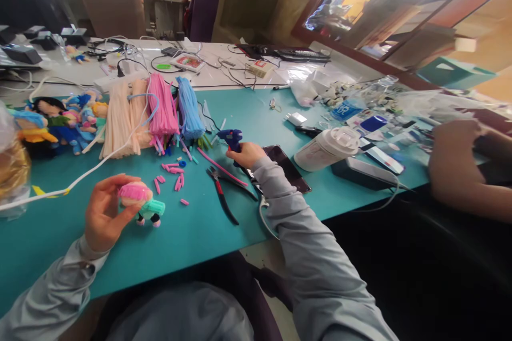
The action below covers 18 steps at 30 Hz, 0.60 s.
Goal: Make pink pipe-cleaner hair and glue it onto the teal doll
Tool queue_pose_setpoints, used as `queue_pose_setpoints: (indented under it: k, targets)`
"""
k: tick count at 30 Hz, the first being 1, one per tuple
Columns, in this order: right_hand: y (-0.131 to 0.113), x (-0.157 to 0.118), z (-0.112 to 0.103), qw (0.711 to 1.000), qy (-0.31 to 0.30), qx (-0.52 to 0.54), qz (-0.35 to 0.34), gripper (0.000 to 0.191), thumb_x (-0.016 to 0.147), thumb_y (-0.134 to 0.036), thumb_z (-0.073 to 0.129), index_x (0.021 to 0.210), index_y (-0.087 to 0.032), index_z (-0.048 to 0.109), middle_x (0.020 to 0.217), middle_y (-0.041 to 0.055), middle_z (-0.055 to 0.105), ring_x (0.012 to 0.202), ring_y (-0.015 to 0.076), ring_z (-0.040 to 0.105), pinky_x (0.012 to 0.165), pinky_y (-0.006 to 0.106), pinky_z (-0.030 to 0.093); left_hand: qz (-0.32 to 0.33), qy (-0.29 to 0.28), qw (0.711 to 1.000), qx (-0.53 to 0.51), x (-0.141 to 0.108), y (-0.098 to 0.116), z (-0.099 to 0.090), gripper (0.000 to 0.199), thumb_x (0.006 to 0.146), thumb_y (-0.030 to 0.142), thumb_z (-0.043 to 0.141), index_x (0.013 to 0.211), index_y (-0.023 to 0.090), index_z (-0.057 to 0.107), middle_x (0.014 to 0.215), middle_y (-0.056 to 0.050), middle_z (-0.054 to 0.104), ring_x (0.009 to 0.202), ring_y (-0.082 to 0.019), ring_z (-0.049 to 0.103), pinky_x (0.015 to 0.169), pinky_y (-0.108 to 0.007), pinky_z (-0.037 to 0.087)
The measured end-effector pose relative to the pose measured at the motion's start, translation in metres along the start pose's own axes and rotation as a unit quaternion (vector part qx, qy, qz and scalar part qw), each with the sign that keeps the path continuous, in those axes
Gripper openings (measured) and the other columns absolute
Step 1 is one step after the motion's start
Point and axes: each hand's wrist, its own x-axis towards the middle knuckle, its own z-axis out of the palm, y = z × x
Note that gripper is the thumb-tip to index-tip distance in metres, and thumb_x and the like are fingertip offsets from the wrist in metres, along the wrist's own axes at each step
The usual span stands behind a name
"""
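Between the thumb and fingers of my left hand (104,213) is a small doll (138,196) with pink hair, a pale head, a mint-green body and dark legs, tilted on its side above the mat. My right hand (248,155) is closed around the handle of a dark blue glue gun (232,138), whose nozzle points left. Short pink pieces of fuzzy stem (175,169) lie scattered between the two hands. Red-and-black cutting pliers (222,197) rest on the mat below the glue gun, with a long pink stem (220,167) beside them.
Bundles of peach (124,120), pink (163,106) and blue stems (189,109) stand behind. Finished dolls (66,122) pile up at left. A white cable (92,169) crosses the mat. At right are a phone (288,168), a white tumbler (326,148), a dark box (364,173) and another person's arm (464,170).
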Motion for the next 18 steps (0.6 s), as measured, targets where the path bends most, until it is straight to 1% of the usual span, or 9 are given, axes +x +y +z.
queue_pose_setpoints:
  k: [5, 9, 11, 13, 15, 18]
  targets:
    - [0.003, 0.000, -0.006, 0.999, -0.016, -0.026, -0.021, 0.029, 0.083, -0.043, 0.064, 0.086, -0.017, 0.075, 0.087, 0.0111, 0.075, 0.090, 0.0271, 0.069, 0.068, 0.028, 0.044, -0.010, 0.005, 1.000, -0.001, 0.000, 0.001, 0.001, 0.045, 0.069, 0.020, 0.081, 0.109, 0.031, 0.064, 0.098, -0.003, 0.073, 0.083, -0.021, 0.069, 0.075, -0.034, 0.059]
    - [0.005, -0.001, -0.010, 0.999, -0.001, -0.034, -0.028, 0.033, 0.087, -0.045, 0.058, 0.095, -0.016, 0.074, 0.095, 0.0121, 0.075, 0.094, 0.0266, 0.068, 0.071, 0.027, 0.044, -0.007, 0.007, 1.000, -0.004, 0.000, 0.001, 0.001, 0.045, 0.068, 0.019, 0.081, 0.108, 0.028, 0.064, 0.097, -0.003, 0.073, 0.082, -0.020, 0.070, 0.075, -0.033, 0.059]
    - [0.006, -0.002, -0.014, 0.999, 0.026, -0.030, -0.031, 0.034, 0.089, -0.044, 0.056, 0.100, -0.017, 0.072, 0.098, 0.0120, 0.074, 0.096, 0.0262, 0.068, 0.073, 0.027, 0.045, 0.000, 0.002, 1.000, -0.010, 0.001, 0.000, 0.001, 0.046, 0.067, 0.017, 0.081, 0.109, 0.025, 0.064, 0.098, -0.004, 0.073, 0.082, -0.019, 0.070, 0.075, -0.031, 0.059]
    - [0.008, -0.002, -0.021, 0.997, 0.062, -0.015, -0.034, 0.033, 0.088, -0.043, 0.055, 0.099, -0.017, 0.072, 0.095, 0.0108, 0.074, 0.094, 0.0251, 0.068, 0.072, 0.027, 0.045, -0.003, -0.001, 1.000, -0.013, 0.001, 0.000, 0.000, 0.045, 0.067, 0.016, 0.081, 0.109, 0.024, 0.064, 0.098, -0.004, 0.073, 0.083, -0.019, 0.070, 0.076, -0.030, 0.059]
    - [0.011, -0.001, -0.033, 0.995, 0.096, 0.010, -0.037, 0.032, 0.087, -0.044, 0.056, 0.094, -0.017, 0.072, 0.088, 0.0093, 0.074, 0.088, 0.0239, 0.068, 0.069, 0.027, 0.046, -0.007, 0.000, 1.000, -0.014, 0.001, 0.000, 0.000, 0.044, 0.068, 0.016, 0.080, 0.108, 0.024, 0.064, 0.099, -0.004, 0.073, 0.083, -0.018, 0.070, 0.076, -0.030, 0.059]
    - [0.018, -0.001, -0.057, 0.986, 0.152, 0.063, -0.036, 0.034, 0.085, -0.048, 0.056, 0.085, -0.016, 0.070, 0.077, 0.0074, 0.071, 0.076, 0.0217, 0.067, 0.065, 0.028, 0.046, 0.004, -0.001, 1.000, -0.016, 0.001, -0.001, 0.000, 0.044, 0.067, 0.018, 0.082, 0.108, 0.023, 0.064, 0.097, -0.005, 0.073, 0.083, -0.018, 0.071, 0.075, -0.029, 0.059]
